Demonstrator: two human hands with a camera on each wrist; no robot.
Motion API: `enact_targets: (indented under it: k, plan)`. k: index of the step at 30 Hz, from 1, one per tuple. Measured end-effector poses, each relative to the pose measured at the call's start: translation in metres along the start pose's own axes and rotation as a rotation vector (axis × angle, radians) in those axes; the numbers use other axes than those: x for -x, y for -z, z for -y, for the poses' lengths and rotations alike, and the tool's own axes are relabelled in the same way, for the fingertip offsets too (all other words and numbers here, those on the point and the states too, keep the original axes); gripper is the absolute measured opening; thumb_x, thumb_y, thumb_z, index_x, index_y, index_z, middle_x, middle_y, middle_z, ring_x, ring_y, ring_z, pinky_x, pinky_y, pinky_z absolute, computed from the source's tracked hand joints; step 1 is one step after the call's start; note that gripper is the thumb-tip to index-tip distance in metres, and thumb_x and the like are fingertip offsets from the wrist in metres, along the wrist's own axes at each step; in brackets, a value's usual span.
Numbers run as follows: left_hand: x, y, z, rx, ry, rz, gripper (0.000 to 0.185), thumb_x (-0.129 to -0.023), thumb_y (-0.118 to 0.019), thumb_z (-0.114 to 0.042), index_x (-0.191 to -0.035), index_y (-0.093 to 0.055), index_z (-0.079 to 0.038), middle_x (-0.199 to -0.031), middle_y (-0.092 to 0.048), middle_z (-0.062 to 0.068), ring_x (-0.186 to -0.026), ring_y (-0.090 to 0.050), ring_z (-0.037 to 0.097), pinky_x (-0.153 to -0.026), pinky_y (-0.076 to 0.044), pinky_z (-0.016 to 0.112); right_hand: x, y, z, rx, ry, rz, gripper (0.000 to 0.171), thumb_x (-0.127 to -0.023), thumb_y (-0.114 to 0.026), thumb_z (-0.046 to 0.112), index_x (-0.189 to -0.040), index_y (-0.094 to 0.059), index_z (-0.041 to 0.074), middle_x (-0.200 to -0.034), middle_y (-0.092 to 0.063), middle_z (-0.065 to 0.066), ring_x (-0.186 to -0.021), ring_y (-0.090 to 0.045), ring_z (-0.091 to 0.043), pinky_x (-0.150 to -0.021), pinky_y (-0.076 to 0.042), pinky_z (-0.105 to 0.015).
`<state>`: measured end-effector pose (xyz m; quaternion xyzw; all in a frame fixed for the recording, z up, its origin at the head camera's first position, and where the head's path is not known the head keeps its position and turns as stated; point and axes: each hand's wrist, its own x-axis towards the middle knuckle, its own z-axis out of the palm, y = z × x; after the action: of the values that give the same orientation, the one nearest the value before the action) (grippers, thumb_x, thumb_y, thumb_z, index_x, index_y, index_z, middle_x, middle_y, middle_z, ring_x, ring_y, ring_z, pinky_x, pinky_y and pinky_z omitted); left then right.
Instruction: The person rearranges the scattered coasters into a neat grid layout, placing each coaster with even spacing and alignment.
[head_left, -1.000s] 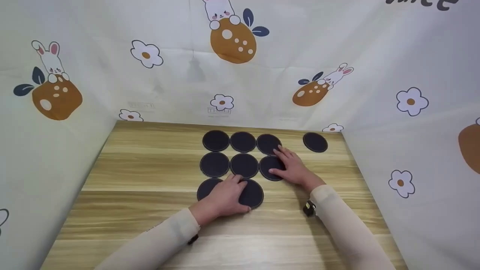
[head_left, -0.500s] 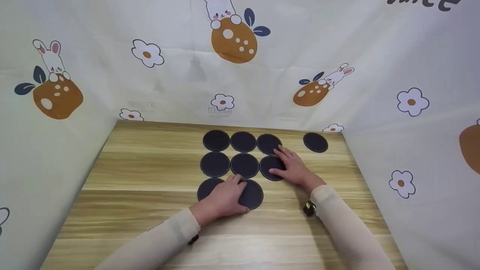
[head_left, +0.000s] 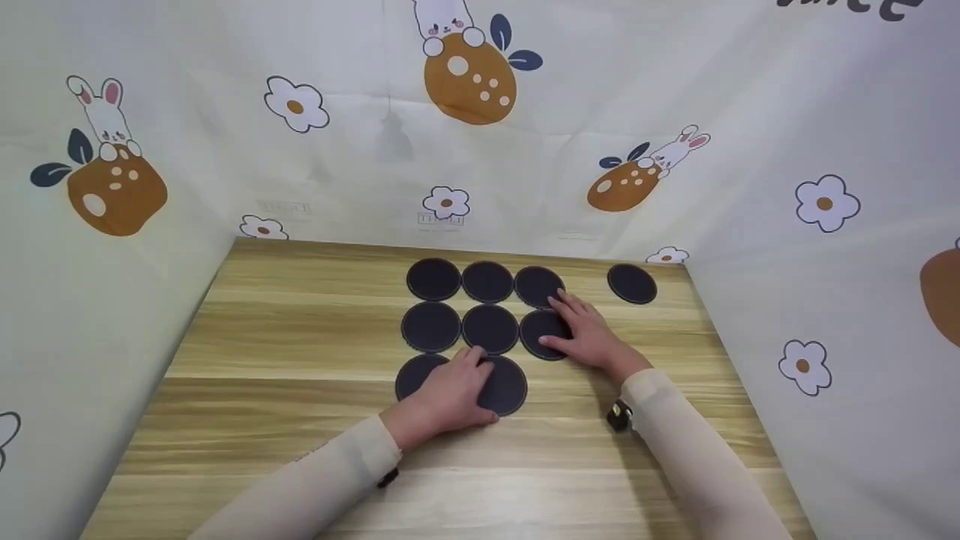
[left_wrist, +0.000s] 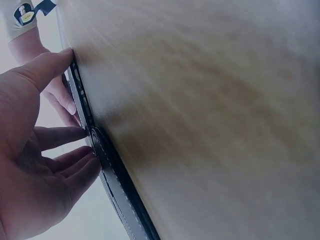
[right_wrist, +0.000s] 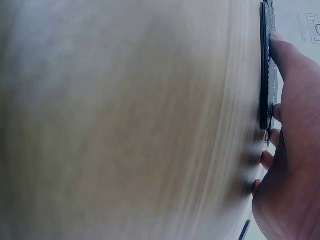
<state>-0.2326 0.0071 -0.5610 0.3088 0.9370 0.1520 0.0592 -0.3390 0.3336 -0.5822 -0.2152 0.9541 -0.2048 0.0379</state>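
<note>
Several black round coasters with stitched edges lie flat in close rows. In the head view, my left hand (head_left: 450, 394) spans the front row's right coaster (head_left: 506, 386), with the thumb at its near edge and the index finger at its far side. The left wrist view shows the thumb and index fingertip at opposite ends of this coaster (left_wrist: 81, 95). Part of the front left coaster (head_left: 412, 373) is hidden under that hand. My right hand (head_left: 592, 337) rests with its thumb on the middle row's right coaster (head_left: 541, 334); its spread fingers reach towards the back right coaster (head_left: 536, 285).
A separate black coaster (head_left: 631, 283) lies at the far right of the wood-grain table (head_left: 285, 330). Patterned cloth walls (head_left: 360, 180) with rabbits, fruit and flowers enclose the table's back and both sides.
Both hands and the coasters keep their places on the table. Only the head view has shifted very slightly.
</note>
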Motion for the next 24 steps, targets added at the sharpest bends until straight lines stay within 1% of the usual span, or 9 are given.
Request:
enact_targets:
  k: [7, 11, 15, 20, 24]
  plan:
    - [0.002, 0.002, 0.0, 0.003, 0.001, 0.009, 0.093, -0.089, -0.089, -0.057, -0.154, -0.061, 0.002, -0.157, -0.051, 0.02, -0.142, -0.056, 0.034, -0.106, -0.059, 0.047, -0.001, -0.001, 0.0, 0.001, 0.005, -0.001, 0.091, -0.102, -0.074, 0.057, -0.172, -0.04, 0.009, -0.181, -0.025, -0.018, -0.164, -0.024, -0.053, -0.13, -0.02, -0.069]
    - [0.003, 0.003, 0.002, 0.012, -0.004, 0.0, 0.091, -0.09, -0.088, -0.057, -0.153, -0.062, 0.002, -0.158, -0.051, 0.02, -0.144, -0.055, 0.035, -0.108, -0.058, 0.047, -0.001, -0.001, -0.001, -0.006, 0.001, -0.003, 0.092, -0.102, -0.074, 0.058, -0.172, -0.04, 0.01, -0.182, -0.025, -0.018, -0.164, -0.024, -0.053, -0.13, -0.02, -0.07]
    - [0.005, 0.007, 0.004, 0.04, -0.014, -0.037, 0.084, -0.092, -0.088, -0.054, -0.15, -0.064, 0.001, -0.154, -0.054, 0.019, -0.14, -0.057, 0.034, -0.108, -0.058, 0.048, -0.001, -0.001, -0.002, -0.016, -0.008, -0.006, 0.092, -0.102, -0.074, 0.057, -0.173, -0.04, 0.011, -0.182, -0.024, -0.018, -0.163, -0.023, -0.053, -0.13, -0.02, -0.07]
    - [0.007, 0.015, 0.01, 0.081, -0.029, -0.11, 0.07, -0.093, -0.088, -0.047, -0.142, -0.069, -0.002, -0.147, -0.059, 0.016, -0.134, -0.061, 0.032, -0.105, -0.059, 0.05, 0.0, -0.003, -0.004, -0.026, -0.014, -0.016, 0.091, -0.101, -0.076, 0.055, -0.172, -0.04, 0.011, -0.182, -0.025, -0.017, -0.163, -0.023, -0.053, -0.13, -0.02, -0.069]
    - [0.01, 0.019, 0.015, 0.1, -0.031, -0.145, 0.06, -0.095, -0.087, -0.044, -0.137, -0.072, -0.003, -0.147, -0.061, 0.016, -0.131, -0.061, 0.032, -0.103, -0.059, 0.05, 0.0, -0.003, -0.003, -0.028, -0.002, -0.032, 0.09, -0.101, -0.077, 0.054, -0.171, -0.042, 0.009, -0.18, -0.027, -0.019, -0.163, -0.025, -0.053, -0.129, -0.02, -0.07]
